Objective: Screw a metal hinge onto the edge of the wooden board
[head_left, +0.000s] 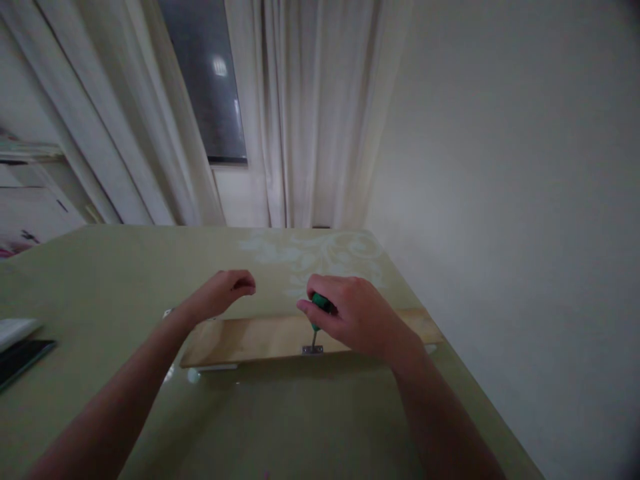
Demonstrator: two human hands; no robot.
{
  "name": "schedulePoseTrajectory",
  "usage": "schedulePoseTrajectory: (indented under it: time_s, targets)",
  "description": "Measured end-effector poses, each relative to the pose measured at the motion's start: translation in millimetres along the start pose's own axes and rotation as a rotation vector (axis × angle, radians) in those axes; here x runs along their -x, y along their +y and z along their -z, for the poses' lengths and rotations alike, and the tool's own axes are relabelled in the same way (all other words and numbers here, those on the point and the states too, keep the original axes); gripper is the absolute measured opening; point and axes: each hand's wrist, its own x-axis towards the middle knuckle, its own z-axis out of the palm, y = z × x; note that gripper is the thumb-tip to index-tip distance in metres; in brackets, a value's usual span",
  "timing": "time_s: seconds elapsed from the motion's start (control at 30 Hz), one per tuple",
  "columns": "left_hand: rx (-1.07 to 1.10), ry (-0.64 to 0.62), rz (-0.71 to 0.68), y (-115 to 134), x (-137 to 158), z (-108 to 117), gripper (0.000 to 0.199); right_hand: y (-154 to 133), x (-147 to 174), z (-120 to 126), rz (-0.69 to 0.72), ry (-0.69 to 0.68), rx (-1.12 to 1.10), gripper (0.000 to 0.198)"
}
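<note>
My right hand [353, 310] is wrapped round the green handle of a screwdriver [321, 303]. The screwdriver stands nearly upright, its metal shaft reaching down to a small metal hinge or bracket plate [312, 349]. That plate sits at the near edge of a long, light wooden board [255, 337] lying across the table. Above the board's left part hovers my left hand [226, 293], its fingers curled together and apart from the wood. Whatever lies inside those fingers, if anything, is hidden.
White pieces [215, 367] show beneath the board's near edge. The green table [125, 273] meets a plain wall [510, 200] on the right. At the left edge lie a dark flat device [23, 360] and a white object [17, 331]. Curtains [320, 120] hang behind.
</note>
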Motion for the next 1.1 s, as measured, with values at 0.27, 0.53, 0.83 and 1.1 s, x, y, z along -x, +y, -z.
schedulePoseTrajectory:
  time_s: [0.27, 0.53, 0.83, 1.1]
  targets:
    - [0.595, -0.200, -0.238, 106, 28, -44, 0.016, -2, 0, 0, -0.015, -0.018, -0.016, 0.027]
    - [0.578, -0.179, -0.239, 97, 27, -73, 0.015, -2, 2, -1, -0.028, -0.001, -0.015, 0.027]
    - [0.515, -0.206, -0.265, 104, 35, -79, 0.016, -6, 0, -1, -0.015, -0.022, -0.015, 0.028]
    - [0.495, -0.194, -0.273, 101, 43, -87, 0.008, -9, 12, 16, -0.039, -0.086, -0.102, 0.022]
